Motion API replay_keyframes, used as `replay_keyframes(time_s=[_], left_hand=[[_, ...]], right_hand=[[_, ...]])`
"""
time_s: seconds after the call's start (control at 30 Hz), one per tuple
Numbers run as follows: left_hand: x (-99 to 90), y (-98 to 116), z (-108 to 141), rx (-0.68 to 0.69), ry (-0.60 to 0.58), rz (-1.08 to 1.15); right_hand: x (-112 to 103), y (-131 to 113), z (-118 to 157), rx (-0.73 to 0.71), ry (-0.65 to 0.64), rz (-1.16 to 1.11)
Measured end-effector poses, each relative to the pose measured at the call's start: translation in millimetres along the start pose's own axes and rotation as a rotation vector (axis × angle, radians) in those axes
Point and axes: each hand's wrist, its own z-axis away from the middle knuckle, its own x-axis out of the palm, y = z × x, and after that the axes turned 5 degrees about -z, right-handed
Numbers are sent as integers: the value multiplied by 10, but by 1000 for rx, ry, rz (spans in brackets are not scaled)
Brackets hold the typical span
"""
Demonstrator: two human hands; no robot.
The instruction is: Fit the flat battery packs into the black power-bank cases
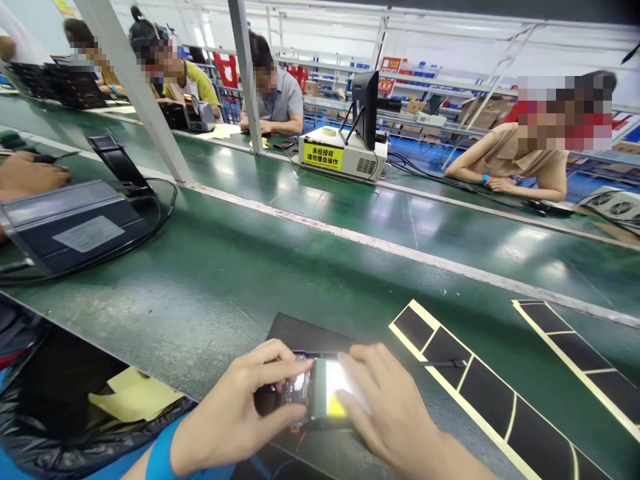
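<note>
A small electronic device [319, 387] with exposed circuitry on its left and a bright, glaring panel on its right lies between my hands. My left hand [237, 403] grips its left end between thumb and fingers. A blue band circles that wrist. Over the right part is my right hand [387, 397], its fingers and thumb closed about the panel's edge, near a yellow patch. Glare hides the finer detail there. Beneath and behind the device is a black flat pad [300, 329]. A sheet of black rectangular stickers [493, 383] lies to the right, with a thin dark tool [443, 364] touching it.
Another sticker sheet [575, 343] lies farther right. At lower left, a black-lined bin [50, 427] holds yellowish paper [137, 395]. A dark metal box [85, 227] with cables sits near another person's hand [33, 175]. A monitor [364, 110] and several people are across the green bench [210, 260].
</note>
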Motion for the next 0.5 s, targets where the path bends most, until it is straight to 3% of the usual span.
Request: replay_keyframes(time_s=[0.13, 0.23, 0.5], left_hand=[[-22, 39, 260, 150, 73, -278], [23, 58, 347, 294, 3, -467], [25, 244, 68, 415, 8, -475]], right_hand=[[8, -4, 30, 25, -1, -9], [22, 3, 44, 35, -2, -23], [75, 30, 61, 86, -11, -58]])
